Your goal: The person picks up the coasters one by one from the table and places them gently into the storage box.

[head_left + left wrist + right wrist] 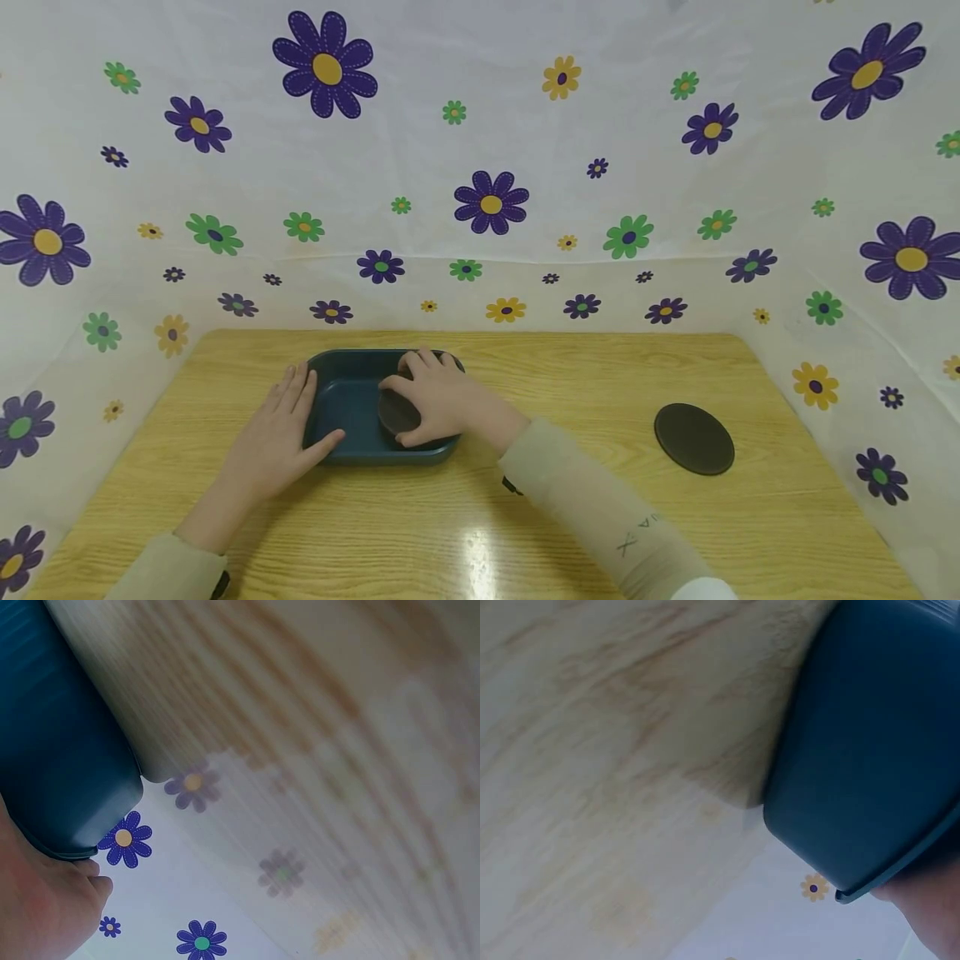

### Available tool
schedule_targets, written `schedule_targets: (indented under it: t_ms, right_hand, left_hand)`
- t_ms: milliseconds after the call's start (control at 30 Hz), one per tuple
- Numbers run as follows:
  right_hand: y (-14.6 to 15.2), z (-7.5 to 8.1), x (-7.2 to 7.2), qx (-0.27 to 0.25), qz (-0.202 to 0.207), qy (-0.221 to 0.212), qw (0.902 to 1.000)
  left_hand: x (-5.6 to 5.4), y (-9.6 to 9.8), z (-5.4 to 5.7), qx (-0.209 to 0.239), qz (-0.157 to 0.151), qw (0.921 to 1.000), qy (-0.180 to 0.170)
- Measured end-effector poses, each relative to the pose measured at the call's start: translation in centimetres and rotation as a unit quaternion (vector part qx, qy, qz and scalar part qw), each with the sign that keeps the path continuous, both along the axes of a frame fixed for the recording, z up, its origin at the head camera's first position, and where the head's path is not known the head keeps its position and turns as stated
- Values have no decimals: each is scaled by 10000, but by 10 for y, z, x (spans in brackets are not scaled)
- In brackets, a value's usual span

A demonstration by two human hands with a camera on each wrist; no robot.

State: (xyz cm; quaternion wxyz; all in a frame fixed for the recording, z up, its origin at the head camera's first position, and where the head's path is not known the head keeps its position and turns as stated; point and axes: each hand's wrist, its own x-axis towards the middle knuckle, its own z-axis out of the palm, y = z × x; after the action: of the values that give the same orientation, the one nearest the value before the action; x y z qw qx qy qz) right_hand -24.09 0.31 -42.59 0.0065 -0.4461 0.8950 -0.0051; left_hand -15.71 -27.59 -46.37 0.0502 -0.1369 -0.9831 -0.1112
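Observation:
A dark blue rectangular tray (348, 457) with raised walls and rounded corners stands on the wooden table. My left hand (279, 437) rests against its left end, fingers straight along the wall and thumb reaching over the front rim. Inside the tray's right half, my right hand (442, 400) grips a dark round object (399, 412) from above, fingers at its far side and thumb at its near side. The hand covers much of that object. Both wrist views show mostly the tray's outer wall, in the left wrist view (67, 742) and the right wrist view (862, 750).
A flat dark disc (694, 439) lies by itself on the right side of the wooden table (570, 392). White cloth (420, 142) with printed flowers stands behind the table and along both sides.

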Motion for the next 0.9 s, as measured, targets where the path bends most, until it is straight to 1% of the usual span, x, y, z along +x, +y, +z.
schedule_targets:
  t_ms: [233, 500, 733, 900]
  right_hand:
    - [2, -7, 1, 199, 12, 53, 9998]
    - [3, -10, 3, 357, 13, 120, 9993]
    - [10, -2, 5, 219, 21, 189, 9996]
    - [20, 4, 6, 97, 14, 99, 9999]
  left_hand:
    - [-1, 1, 2, -41, 3, 10000, -54]
    - [-1, 1, 2, -46, -22, 10000, -68]
    - [-2, 1, 2, -33, -35, 10000, -43]
    - [-2, 1, 1, -68, -29, 10000, 28]
